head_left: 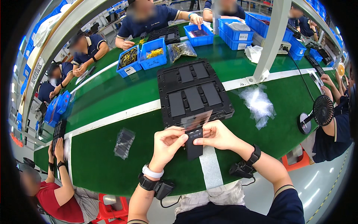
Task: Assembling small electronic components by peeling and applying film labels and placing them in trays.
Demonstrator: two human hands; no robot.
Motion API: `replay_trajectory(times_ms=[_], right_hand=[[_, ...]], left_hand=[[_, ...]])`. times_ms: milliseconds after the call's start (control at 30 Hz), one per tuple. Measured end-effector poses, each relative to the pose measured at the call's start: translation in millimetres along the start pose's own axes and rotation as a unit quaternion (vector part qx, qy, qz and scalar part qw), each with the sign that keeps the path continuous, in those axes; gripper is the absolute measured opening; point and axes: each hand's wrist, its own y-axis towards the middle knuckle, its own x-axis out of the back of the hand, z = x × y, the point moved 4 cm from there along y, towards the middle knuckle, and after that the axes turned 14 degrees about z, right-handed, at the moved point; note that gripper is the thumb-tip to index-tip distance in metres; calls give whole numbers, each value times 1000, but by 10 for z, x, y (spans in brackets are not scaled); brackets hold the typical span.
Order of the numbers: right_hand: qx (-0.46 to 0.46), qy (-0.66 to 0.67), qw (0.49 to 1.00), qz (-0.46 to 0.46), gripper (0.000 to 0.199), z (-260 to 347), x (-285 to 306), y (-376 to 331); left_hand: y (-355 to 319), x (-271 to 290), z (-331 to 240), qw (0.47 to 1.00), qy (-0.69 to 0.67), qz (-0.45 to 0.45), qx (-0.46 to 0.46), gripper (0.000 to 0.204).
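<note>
A flat black rectangular piece (194, 146) with small pale print near its top is held upright between my two hands. My left hand (168, 143) pinches it at its upper left edge, thumb against the side. My right hand (218, 137) grips it from the right, its thumb laid across the front. A clear film sheet (197, 119) stands at the piece's top edge, near the fingertips of both hands; which fingers hold the film I cannot tell. Just beyond, a black tray (163, 87) carries several dark rectangular pieces in its recesses.
Clear film sheets (257, 103) are heaped at the right, with a smaller stack of clear sleeves (124, 143) at the left. Blue bins (153, 54) and a bag of parts (181, 50) stand beyond the tray. A metal post (274, 41) and small fan (323, 110) rise at right. Co-workers surround the table.
</note>
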Motion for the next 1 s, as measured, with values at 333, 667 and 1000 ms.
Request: replay_trajectory(times_ms=[333,667,1000], right_hand=[[23,-59,995,-78,28,59,6,-24],[125,38,953,-275,23,169,296,-124],[76,-146,973,-159,23,177,69,-75]], left_hand=[[53,-113,-19,976,202,-11,-81,9],[28,30,69,961,254,-105,-34,11],[98,-144,66,986,160,31,-25,28]])
